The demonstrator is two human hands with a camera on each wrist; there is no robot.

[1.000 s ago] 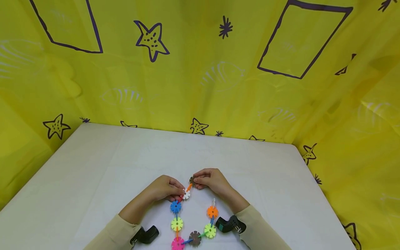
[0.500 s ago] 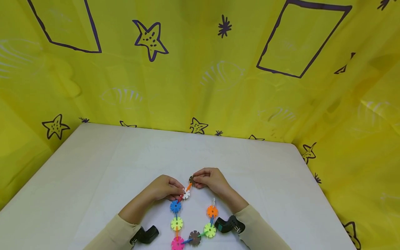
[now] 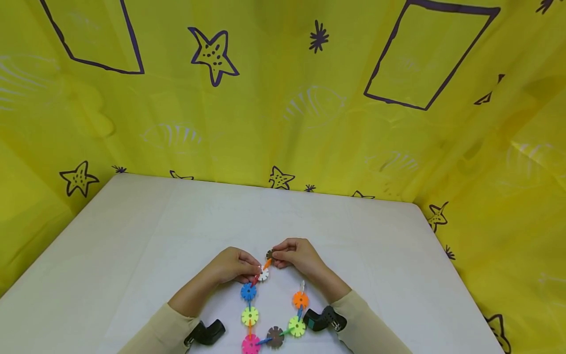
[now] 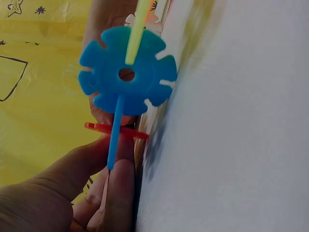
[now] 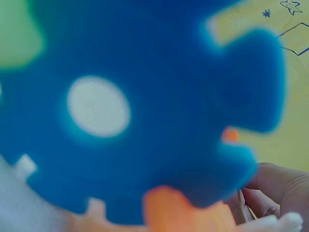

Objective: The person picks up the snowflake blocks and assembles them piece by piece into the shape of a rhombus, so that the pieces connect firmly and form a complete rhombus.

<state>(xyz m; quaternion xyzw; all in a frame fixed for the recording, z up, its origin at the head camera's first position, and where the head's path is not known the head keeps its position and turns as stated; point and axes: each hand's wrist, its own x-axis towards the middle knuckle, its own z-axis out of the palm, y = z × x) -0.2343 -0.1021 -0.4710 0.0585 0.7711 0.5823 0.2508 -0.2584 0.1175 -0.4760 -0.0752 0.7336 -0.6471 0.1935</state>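
Nearest the person, at the front edge of the worktop (image 3: 132, 236), a chain of notched plastic discs lies in a U: a pink disc (image 3: 250, 344) and a brown disc (image 3: 275, 337) at the bottom, a yellow-green disc (image 3: 249, 316) and a blue disc (image 3: 248, 291) running up the left arm, a second green disc (image 3: 297, 326) and an orange disc (image 3: 300, 299) up the right arm. Black wrist cameras (image 3: 208, 333) sit on both cream sleeves. Further up, the left hand (image 3: 232, 265) pinches the white disc (image 3: 263, 274) at the top of the left arm; its wrist view shows the fingers curled close behind the blue disc, with a red piece edge-on beside them. Just beyond, the right hand (image 3: 298, 253) pinches a dark brown disc (image 3: 270, 254), joined to the white one by a slanting orange disc (image 3: 267, 264) set edge-on. Against the pictures from a second ago, almost nothing has shifted: the brown disc sits perhaps a touch closer to the left hand, which suggests a slow pressing-in of that joint, with the chain's upper end held between both hands. Behind the worktop hangs a yellow curtain (image 3: 283, 98) printed with starfish.
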